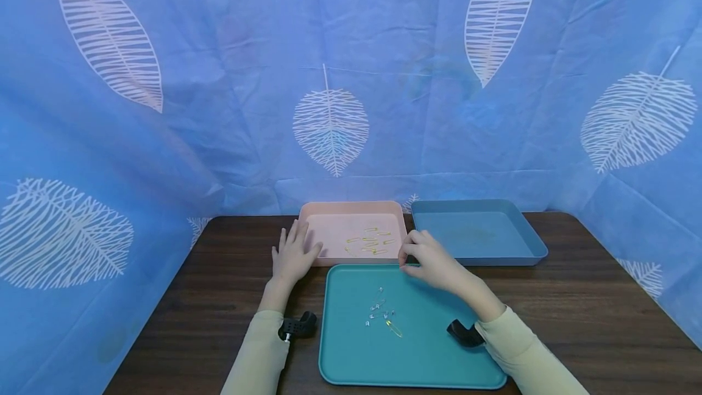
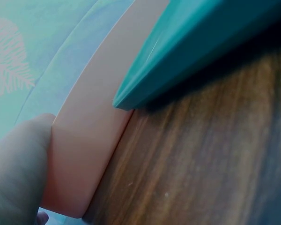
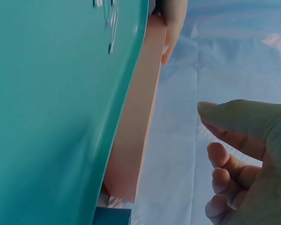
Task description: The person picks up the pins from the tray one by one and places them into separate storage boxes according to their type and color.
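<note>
My left hand (image 1: 292, 258) rests with spread fingers at the left end of the pink tray (image 1: 351, 205); in the left wrist view its thumb (image 2: 23, 159) touches the tray's rim. Several gold safety pins (image 1: 370, 242) lie in the pink tray. My right hand (image 1: 430, 259) hovers by that tray's front right corner, above the far edge of the teal tray (image 1: 433, 352). Its fingers are loosely bent, and the right wrist view shows nothing between thumb and fingers. On the teal tray lie several silver safety pins (image 1: 377, 306) and one gold safety pin (image 1: 393, 328).
A blue tray (image 1: 534, 239) stands right of the pink one, close to my right hand. All the trays are on a dark wooden table (image 1: 592, 322). A blue leaf-patterned cloth (image 1: 384, 133) hangs behind and at the sides.
</note>
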The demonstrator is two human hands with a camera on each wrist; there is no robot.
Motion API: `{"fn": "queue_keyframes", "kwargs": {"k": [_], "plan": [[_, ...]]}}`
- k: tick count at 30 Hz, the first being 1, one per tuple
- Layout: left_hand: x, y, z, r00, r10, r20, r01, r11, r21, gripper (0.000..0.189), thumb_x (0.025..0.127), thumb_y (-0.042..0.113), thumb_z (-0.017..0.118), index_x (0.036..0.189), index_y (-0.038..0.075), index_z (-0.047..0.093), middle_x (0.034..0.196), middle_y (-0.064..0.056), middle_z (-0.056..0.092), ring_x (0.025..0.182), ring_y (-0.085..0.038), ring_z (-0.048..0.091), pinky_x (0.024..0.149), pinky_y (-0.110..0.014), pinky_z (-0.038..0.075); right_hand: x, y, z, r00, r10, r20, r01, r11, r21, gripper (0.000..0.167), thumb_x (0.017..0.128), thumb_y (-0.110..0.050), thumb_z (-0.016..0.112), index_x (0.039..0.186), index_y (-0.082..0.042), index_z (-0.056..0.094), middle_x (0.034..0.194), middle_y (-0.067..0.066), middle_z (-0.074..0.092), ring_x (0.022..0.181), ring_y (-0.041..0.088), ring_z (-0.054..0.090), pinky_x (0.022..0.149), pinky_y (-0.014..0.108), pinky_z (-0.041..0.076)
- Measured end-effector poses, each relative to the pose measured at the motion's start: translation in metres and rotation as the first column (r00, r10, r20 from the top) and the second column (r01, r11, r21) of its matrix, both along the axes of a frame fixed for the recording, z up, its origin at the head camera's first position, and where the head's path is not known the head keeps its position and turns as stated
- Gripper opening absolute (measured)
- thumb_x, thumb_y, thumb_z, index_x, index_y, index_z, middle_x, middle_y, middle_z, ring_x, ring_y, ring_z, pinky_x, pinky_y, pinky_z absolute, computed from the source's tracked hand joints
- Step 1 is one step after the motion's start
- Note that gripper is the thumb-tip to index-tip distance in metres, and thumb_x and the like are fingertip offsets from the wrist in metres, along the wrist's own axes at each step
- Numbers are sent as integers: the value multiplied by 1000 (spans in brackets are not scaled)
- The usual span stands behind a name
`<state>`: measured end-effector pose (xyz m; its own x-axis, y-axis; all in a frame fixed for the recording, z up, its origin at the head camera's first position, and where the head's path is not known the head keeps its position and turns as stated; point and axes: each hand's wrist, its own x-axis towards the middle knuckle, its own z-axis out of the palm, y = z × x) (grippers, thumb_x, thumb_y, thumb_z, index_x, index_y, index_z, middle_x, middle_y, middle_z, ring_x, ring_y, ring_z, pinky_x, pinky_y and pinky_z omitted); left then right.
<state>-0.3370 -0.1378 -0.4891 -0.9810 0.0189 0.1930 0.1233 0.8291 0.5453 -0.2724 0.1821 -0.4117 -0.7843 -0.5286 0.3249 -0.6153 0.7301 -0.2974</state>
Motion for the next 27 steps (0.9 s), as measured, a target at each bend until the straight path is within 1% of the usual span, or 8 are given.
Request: {"fn": "queue_keyframes", "kwargs": {"k": [6,12,15,20,25,27], "plan": [[-1,0,-1,1000,-3,13,3,1000,-3,74,94,54,54,155,23,28,165,-8,16,151,-43,9,109,-77,12,16,0,1,999,52,2,-52,998,18,21,79,-10,79,74,-23,63,87,0,51,80,11,33,69,25,31],[0,0,-1,1000,2,2,-2,1000,-3,73,94,53,54,155,22,29,164,-10,17,150,-44,11,109,-77,12,32,-5,1,996,75,41,-76,997,28,20,80,-13,78,74,-24,63,89,-5,51,82,10,34,69,25,32],[0,0,-1,1000,4,-3,-4,1000,0,73,94,51,56,155,21,29,164,-11,17,150,-45,11,108,-78,12,39,-9,0,995,72,72,-76,996,50,19,81,-16,78,74,-25,63,90,-7,51,84,10,35,69,24,33],[1,0,0,1000,4,11,-4,1000,-1,73,94,51,55,155,21,28,165,-9,15,150,-45,10,108,-78,12,51,-14,-3,991,75,108,-86,991,102,19,80,-20,79,72,-25,63,90,-9,50,84,9,36,69,24,35],[1,1,1,1000,2,10,-2,1000,3,74,94,51,55,155,21,28,165,-9,15,150,-44,10,109,-77,12,59,-18,-7,990,68,124,-88,981,171,21,79,-24,80,68,-26,62,88,-11,49,83,7,37,70,23,36],[1,1,1,1000,3,9,-3,1000,2,74,94,52,55,155,21,28,165,-9,14,150,-44,10,109,-77,12,61,-20,-9,989,82,124,-104,977,184,22,78,-24,81,67,-25,62,88,-11,49,82,7,38,68,22,36]]}}
